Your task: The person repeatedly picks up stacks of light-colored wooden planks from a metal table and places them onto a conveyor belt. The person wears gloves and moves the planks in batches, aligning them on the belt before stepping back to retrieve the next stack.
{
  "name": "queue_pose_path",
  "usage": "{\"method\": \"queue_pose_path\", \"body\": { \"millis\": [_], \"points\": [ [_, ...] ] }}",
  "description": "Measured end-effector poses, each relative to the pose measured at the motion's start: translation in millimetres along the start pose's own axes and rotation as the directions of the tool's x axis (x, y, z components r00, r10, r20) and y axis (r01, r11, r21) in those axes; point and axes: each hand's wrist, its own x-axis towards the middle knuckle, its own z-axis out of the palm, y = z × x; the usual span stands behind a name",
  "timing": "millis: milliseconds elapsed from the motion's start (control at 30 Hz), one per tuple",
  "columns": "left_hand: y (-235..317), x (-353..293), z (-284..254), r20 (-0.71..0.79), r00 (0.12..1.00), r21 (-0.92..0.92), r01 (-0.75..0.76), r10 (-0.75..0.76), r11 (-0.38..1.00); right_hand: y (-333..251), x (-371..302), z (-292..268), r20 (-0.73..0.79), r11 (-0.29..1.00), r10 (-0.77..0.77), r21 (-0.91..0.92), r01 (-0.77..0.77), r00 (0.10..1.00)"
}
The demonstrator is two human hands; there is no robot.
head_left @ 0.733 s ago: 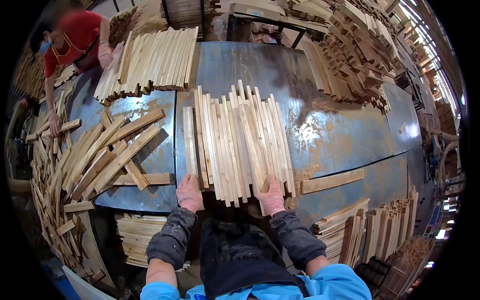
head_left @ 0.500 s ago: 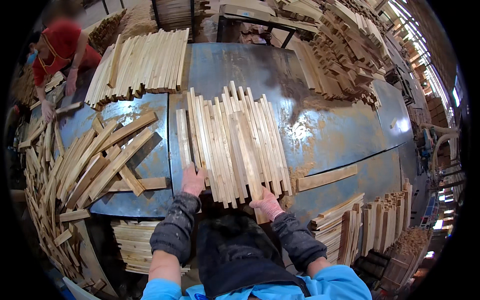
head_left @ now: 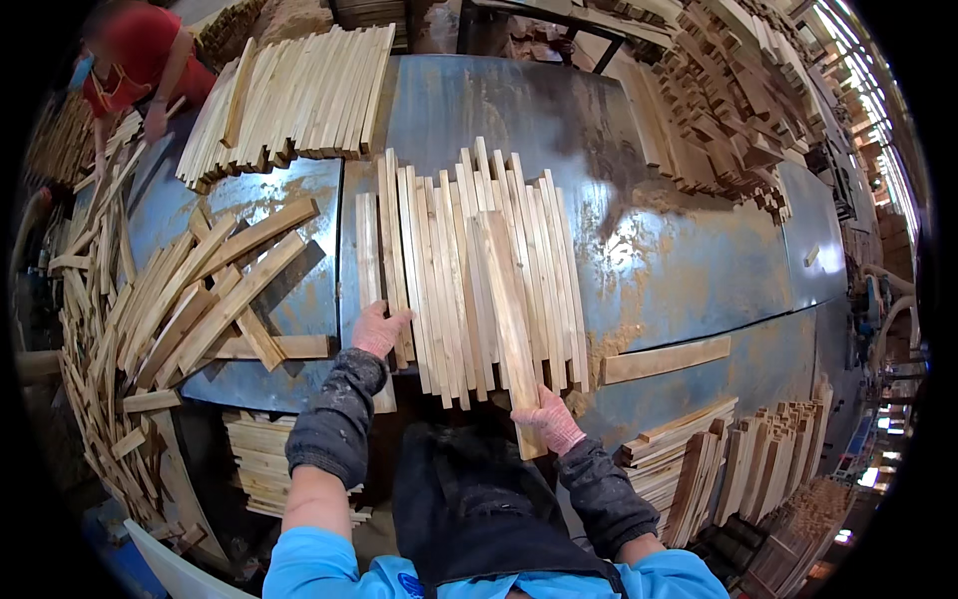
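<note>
In front of me a row of pale wooden slats (head_left: pixel 449 290) lies side by side on the metal table, its ends uneven. A wider wooden board (head_left: pixel 507 309) rests slantwise on top of the row. My right hand (head_left: pixel 551 421), in a pinkish knit glove, is closed around the board's near end, which juts past the table edge. At the row's left side, my gloved left hand (head_left: pixel 380 329) grips a wooden slat (head_left: pixel 368 245) standing slightly apart from the others. The undersides of its fingers are hidden.
Loose boards (head_left: pixel 220 299) lie in a jumbled pile on the left. A neat row of slats (head_left: pixel 289 95) sits at the far left, near a co-worker in red (head_left: pixel 145 60). More stacked wood (head_left: pixel 709 130) fills the far right. A single board (head_left: pixel 667 360) lies right of me.
The board in my right hand has slid toward me, and its near end sticks out farther. My left hand has shifted slightly, with a slat's end now showing below it. The view has tilted a little.
</note>
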Motion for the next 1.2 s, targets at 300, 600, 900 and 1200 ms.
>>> {"method": "queue_pose_path", "body": {
  "millis": [300,600,900,1200],
  "points": [
    [59.4,-35.7,-6.2,-0.212,0.970,0.279,0.176,-0.118,0.944,-6.0,22.9,5.8,-0.002,0.975,-0.219,0.040,0.219,0.976],
    [64.7,-194.9,96.6,-0.402,0.916,0.240,0.097,0.008,0.966,-1.0,61.1,68.9,-0.024,0.785,-0.432,-0.501,0.363,0.901],
    [91.4,-130.8,110.2,-0.238,0.963,0.119,0.154,-0.122,0.981,4.9,63.0,58.2,0.199,0.553,-0.376,-0.736,0.392,0.905],
    [83.5,-148.3,68.0,-0.198,0.959,-0.276,0.145,-0.204,0.950,-16.2,32.5,74.0,0.314,0.434,-0.436,-0.747,0.503,0.843]
  ]
}}
